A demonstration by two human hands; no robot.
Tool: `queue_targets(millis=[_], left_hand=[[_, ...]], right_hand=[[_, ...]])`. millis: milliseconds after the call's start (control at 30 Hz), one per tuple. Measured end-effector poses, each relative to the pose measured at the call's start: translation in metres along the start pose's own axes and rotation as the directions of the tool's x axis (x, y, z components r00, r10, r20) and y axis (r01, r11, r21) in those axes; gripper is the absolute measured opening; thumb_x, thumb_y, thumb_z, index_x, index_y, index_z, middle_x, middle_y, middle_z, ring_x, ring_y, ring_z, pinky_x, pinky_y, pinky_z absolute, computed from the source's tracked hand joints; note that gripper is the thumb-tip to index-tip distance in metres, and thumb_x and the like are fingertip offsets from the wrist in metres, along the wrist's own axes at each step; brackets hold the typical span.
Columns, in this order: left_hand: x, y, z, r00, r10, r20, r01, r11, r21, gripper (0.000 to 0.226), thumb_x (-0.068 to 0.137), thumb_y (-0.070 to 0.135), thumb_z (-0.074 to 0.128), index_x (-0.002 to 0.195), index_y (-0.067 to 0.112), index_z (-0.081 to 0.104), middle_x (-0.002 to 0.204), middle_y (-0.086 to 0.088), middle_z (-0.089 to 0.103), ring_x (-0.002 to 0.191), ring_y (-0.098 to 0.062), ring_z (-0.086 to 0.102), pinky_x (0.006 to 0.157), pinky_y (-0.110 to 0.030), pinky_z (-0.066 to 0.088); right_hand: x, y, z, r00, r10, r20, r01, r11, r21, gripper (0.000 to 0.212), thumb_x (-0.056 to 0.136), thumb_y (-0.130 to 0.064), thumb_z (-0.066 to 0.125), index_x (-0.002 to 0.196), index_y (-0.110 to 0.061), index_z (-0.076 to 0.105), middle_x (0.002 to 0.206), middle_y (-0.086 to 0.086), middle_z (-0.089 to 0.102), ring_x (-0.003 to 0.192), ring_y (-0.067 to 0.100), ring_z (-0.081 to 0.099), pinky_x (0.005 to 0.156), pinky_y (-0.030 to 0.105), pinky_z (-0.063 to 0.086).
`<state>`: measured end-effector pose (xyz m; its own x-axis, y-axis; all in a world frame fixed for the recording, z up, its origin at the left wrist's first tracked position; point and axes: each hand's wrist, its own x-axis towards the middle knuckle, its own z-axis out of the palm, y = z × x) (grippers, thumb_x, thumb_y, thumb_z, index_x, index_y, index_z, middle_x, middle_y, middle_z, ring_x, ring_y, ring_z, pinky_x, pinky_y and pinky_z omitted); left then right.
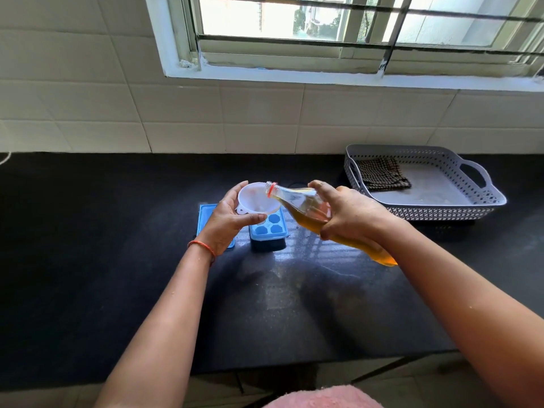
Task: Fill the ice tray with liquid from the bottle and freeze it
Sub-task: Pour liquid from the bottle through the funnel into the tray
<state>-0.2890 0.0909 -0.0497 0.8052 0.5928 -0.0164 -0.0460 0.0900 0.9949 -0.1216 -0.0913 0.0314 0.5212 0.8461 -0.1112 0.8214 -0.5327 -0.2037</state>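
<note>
Leftmost, we see a flat blue lid [206,217] lying on the dark counter [117,260], partly under our left hand [228,220]. That hand is curled around a white funnel [257,198], thumb on its near side, holding it above the blue ice tray [268,228], which sits just right of the lid. Next, our right hand [350,214] grips a clear bottle [309,209] of amber liquid, tilted with its open mouth over the funnel's rim. Farther right, well apart, a grey perforated basket [482,198] stands against the tiled wall, a checked cloth [381,173] folded inside it.
</note>
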Motion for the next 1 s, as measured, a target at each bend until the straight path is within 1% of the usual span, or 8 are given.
queue_targets(millis=[133, 333, 467, 533, 633, 733, 900, 1000], left_hand=[[0.0014, -0.0013, 0.0013, 1.000, 0.000, 0.003, 0.000, 1.000, -0.010, 0.088, 0.059, 0.006, 0.078, 0.137, 0.016, 0.041, 0.130, -0.010, 0.054, 0.123, -0.028, 0.052, 0.110, -0.049, 0.038], [0.0028, -0.0020, -0.0006, 1.000, 0.005, 0.025, -0.004, 1.000, -0.018, 0.083, 0.058, 0.009, 0.081, 0.131, 0.024, 0.044, 0.130, -0.009, 0.055, 0.124, -0.028, 0.052, 0.108, -0.047, 0.040], [0.0025, -0.0012, -0.0004, 0.999, 0.008, 0.045, -0.007, 1.000, -0.030, 0.089, 0.058, 0.005, 0.084, 0.135, 0.019, 0.042, 0.129, -0.009, 0.055, 0.123, -0.027, 0.053, 0.108, -0.048, 0.039], [0.0019, -0.0005, -0.0003, 0.999, 0.009, 0.043, -0.007, 0.999, -0.036, 0.086, 0.061, 0.005, 0.079, 0.137, 0.016, 0.040, 0.129, -0.010, 0.055, 0.123, -0.028, 0.053, 0.108, -0.047, 0.040], [0.0018, 0.0001, -0.0011, 0.999, 0.008, 0.036, -0.007, 0.999, -0.033, 0.082, 0.066, -0.002, 0.075, 0.137, 0.015, 0.040, 0.128, -0.010, 0.055, 0.123, -0.029, 0.053, 0.107, -0.047, 0.041], [0.0024, 0.0001, -0.0010, 1.000, 0.015, 0.025, -0.014, 1.000, -0.028, 0.080, 0.070, -0.009, 0.072, 0.139, 0.013, 0.039, 0.127, -0.010, 0.054, 0.125, -0.032, 0.051, 0.107, -0.047, 0.040], [0.0036, -0.0005, -0.0006, 1.000, 0.021, 0.015, -0.021, 1.000, -0.013, 0.080, 0.070, -0.011, 0.072, 0.140, 0.012, 0.039, 0.131, -0.012, 0.052, 0.127, -0.033, 0.048, 0.109, -0.048, 0.039], [0.0049, -0.0008, 0.0011, 1.000, 0.018, 0.023, -0.018, 1.000, -0.018, 0.080, 0.071, -0.013, 0.071, 0.139, 0.012, 0.039, 0.129, -0.011, 0.053, 0.127, -0.034, 0.048, 0.108, -0.049, 0.039]], right_hand=[[-0.0022, -0.0009, -0.0014, 1.000, 0.010, 0.002, -0.010, 1.000, -0.011, 0.106, 0.060, -0.038, 0.075, 0.143, -0.047, 0.009, 0.118, 0.005, 0.048, 0.098, 0.021, 0.048, 0.079, 0.037, 0.049], [-0.0049, -0.0020, -0.0036, 1.000, 0.014, 0.010, -0.014, 1.000, -0.026, 0.106, 0.061, -0.037, 0.075, 0.144, -0.046, 0.009, 0.118, 0.005, 0.048, 0.102, 0.023, 0.049, 0.082, 0.039, 0.049], [-0.0060, -0.0034, -0.0044, 1.000, 0.013, 0.009, -0.012, 1.000, -0.027, 0.106, 0.061, -0.037, 0.075, 0.144, -0.045, 0.009, 0.117, 0.005, 0.049, 0.100, 0.023, 0.049, 0.082, 0.039, 0.050], [-0.0062, -0.0037, -0.0044, 1.000, 0.010, 0.009, -0.010, 1.000, -0.020, 0.106, 0.061, -0.037, 0.075, 0.144, -0.045, 0.009, 0.117, 0.005, 0.049, 0.100, 0.023, 0.049, 0.082, 0.039, 0.050], [-0.0056, -0.0041, -0.0043, 1.000, 0.010, 0.004, -0.010, 1.000, 0.004, 0.107, 0.060, -0.037, 0.075, 0.144, -0.046, 0.009, 0.118, 0.006, 0.049, 0.101, 0.023, 0.049, 0.083, 0.040, 0.050], [-0.0051, -0.0034, -0.0038, 1.000, 0.013, -0.011, -0.013, 0.999, 0.042, 0.107, 0.058, -0.037, 0.076, 0.143, -0.046, 0.011, 0.117, 0.005, 0.049, 0.100, 0.023, 0.049, 0.081, 0.036, 0.048], [-0.0062, -0.0010, -0.0031, 0.999, 0.024, -0.022, -0.022, 0.994, 0.108, 0.107, 0.056, -0.036, 0.075, 0.141, -0.049, 0.012, 0.114, 0.004, 0.049, 0.098, 0.023, 0.049, 0.080, 0.035, 0.048], [-0.0073, 0.0006, -0.0039, 0.999, 0.028, -0.022, -0.024, 0.990, 0.136, 0.108, 0.056, -0.036, 0.076, 0.141, -0.049, 0.011, 0.114, 0.004, 0.048, 0.097, 0.021, 0.049, 0.078, 0.034, 0.047]])
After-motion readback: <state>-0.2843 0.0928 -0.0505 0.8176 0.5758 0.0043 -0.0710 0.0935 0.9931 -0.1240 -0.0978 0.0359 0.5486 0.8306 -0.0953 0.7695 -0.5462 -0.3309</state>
